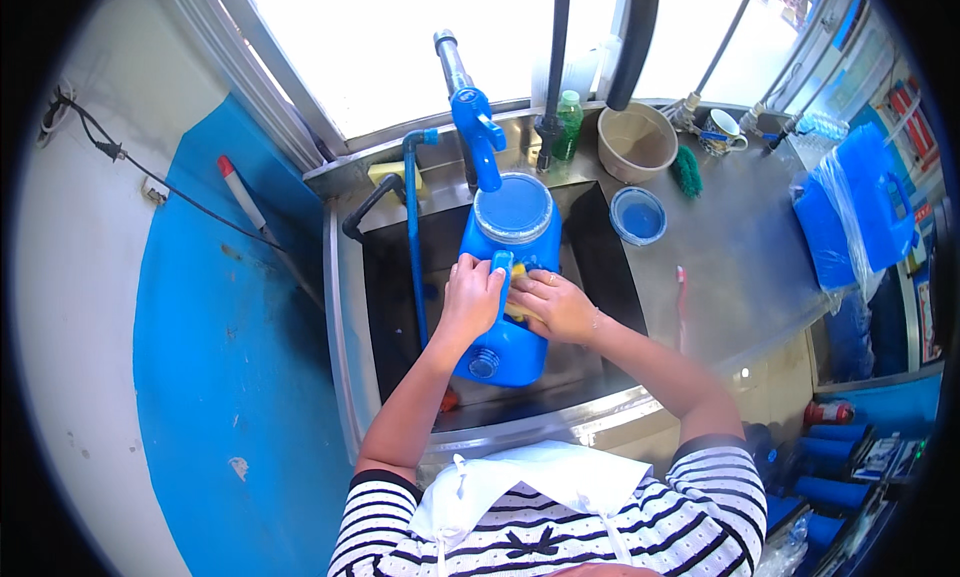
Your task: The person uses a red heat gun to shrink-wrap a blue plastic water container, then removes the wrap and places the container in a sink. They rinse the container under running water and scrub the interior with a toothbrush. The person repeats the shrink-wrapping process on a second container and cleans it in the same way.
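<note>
A blue plastic water jug (525,355) stands in the sink (592,277), its wide round lid (513,209) toward the faucet and a small capped spout (484,363) toward me. My left hand (471,299) is closed around the jug's handle (502,267). My right hand (560,308) presses a yellow sponge (518,273) against the jug beside the handle; its fingers hide most of the sponge. Just beyond the lid hangs the blue faucet (478,132); I cannot tell whether water runs from it.
Right of the sink, the steel counter (735,267) holds a beige bowl (637,145), a round blue container (638,217), a green scrubber (687,172), a pink brush (682,302) and a patterned mug (721,133). A green bottle (568,127) stands behind. Another blue jug (855,212) is at far right.
</note>
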Demonstrator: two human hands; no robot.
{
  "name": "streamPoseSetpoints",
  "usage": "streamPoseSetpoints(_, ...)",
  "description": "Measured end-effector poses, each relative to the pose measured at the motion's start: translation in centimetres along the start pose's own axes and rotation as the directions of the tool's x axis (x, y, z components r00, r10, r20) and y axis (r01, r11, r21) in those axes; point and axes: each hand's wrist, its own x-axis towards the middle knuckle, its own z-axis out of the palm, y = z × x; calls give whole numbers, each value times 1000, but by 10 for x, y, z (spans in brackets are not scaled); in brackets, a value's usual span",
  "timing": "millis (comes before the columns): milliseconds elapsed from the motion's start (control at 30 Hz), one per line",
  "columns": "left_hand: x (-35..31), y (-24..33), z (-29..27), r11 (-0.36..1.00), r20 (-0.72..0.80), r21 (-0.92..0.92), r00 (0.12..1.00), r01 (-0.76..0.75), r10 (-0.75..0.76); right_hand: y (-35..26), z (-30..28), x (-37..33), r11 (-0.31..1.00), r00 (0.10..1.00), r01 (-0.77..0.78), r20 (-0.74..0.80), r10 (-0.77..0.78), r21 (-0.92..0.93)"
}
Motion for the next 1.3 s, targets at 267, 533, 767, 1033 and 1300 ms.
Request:
streamPoseSetpoints(267,4,38,-16,996,96,87,995,-24,15,-24,-3,-17,999,999,52,12,-52,-5)
streamPoseSetpoints(533,56,85,-102,879,-707,188,562,-437,430,-22,11,-21,998,990,58,-129,-60,-17)
streamPoseSetpoints(767,117,140,-171,825,-259,345,799,-448,543,-40,20,-14,999,996,-12,-91,8,-52)
streamPoseSetpoints(1033,61,134,-92,754,-520,584,575,-300,632,-33,23,-4,1000,999,5,-55,-4,21)
streamPoseSetpoints(1300,26,37,16,975,247,136,947,176,-205,-12,41,26,984,951,-128,298,86,124)
